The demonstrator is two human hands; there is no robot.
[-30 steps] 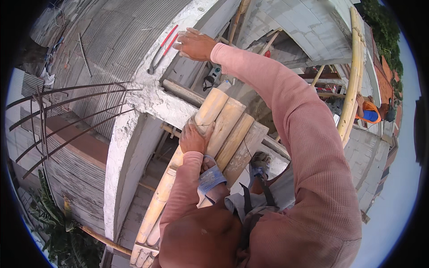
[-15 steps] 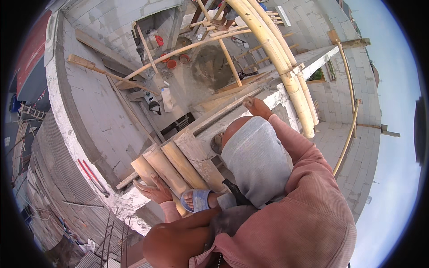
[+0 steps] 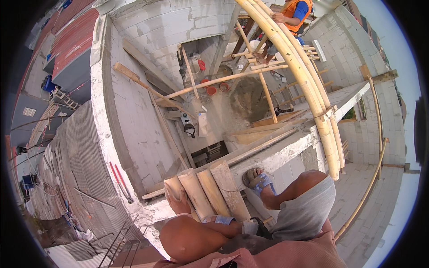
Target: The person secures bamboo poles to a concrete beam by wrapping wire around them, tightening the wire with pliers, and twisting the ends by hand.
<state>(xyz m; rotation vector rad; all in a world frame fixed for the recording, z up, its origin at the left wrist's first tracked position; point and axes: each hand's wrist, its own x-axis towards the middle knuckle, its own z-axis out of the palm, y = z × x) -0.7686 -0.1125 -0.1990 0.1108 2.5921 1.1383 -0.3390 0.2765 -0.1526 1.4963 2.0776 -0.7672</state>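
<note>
My left hand lies against the leftmost of several short, thick bamboo poles, its fingers stretched out along the side. These poles lie side by side, sloping toward me from the concrete ledge. One blue-strapped sandal rests on the bamboo, partly hidden behind my bent left knee. The other sandal stands on the rough white concrete beam. My right hand is out of sight.
Long curved bamboo poles rise past the beam at right. Below lie a grey mortar heap, orange buckets and planks. A co-worker in an orange vest has a hand on the bamboo. Two red rods stick up beside the left wall.
The view has shifted, so the scene sits lower and farther right. My right hand has gone from the beam and out of view. My left hand stays at the bamboo. More of the co-worker shows.
</note>
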